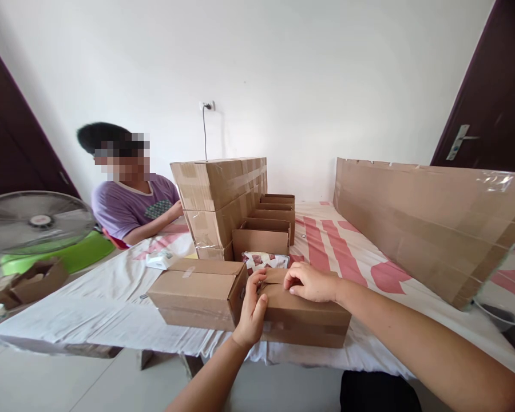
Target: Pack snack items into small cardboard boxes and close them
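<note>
A brown cardboard box (pixel 304 326) lies at the table's near edge, its top flaps folded over. My left hand (pixel 252 312) grips the left end of this box, fingers bent over its top edge and thumb against the near side. On the top flaps rests my right hand (pixel 311 283), its fingers curled and closed; whatever its fingertips pinch is hidden. Just left of my left hand sits another closed cardboard box (pixel 197 292). Behind my hands, a patterned red and white packet (pixel 264 260) shows in front of an open box (pixel 261 241).
Taped boxes (pixel 223 200) are stacked behind, beside a row of open boxes (pixel 278 213). A long cardboard panel (pixel 412 223) stands at the right. A person in a purple shirt (pixel 124 209) sits at the far left, near a fan (pixel 38 220). A cloth (pixel 94 309) covers the table.
</note>
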`<state>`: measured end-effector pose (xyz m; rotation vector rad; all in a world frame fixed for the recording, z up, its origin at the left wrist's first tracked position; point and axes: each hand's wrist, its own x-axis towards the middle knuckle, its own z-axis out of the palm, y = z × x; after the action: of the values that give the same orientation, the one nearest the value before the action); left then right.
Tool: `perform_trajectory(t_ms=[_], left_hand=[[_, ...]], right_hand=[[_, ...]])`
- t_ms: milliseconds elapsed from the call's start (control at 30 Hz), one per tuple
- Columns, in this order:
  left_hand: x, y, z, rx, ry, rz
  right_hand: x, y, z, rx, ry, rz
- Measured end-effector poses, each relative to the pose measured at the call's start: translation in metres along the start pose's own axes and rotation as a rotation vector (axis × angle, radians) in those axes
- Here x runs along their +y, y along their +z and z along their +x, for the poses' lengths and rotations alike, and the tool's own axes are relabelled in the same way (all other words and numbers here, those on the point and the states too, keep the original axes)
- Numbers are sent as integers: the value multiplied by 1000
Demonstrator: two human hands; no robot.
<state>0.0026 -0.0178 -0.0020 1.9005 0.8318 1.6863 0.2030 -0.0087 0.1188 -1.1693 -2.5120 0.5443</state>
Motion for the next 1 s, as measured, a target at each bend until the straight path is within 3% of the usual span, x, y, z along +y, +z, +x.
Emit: perform_trajectory(t_ms=[367,600,1000], left_hand=[[3,0,2,-6,3,4],[6,-1,3,-14,14,0],[8,-2,2,-38,31,61]], right_hand=[[-6,14,5,189,-98,-100],[-8,22,11,212,-160,-153],[2,25,-1,338,-228,-118]])
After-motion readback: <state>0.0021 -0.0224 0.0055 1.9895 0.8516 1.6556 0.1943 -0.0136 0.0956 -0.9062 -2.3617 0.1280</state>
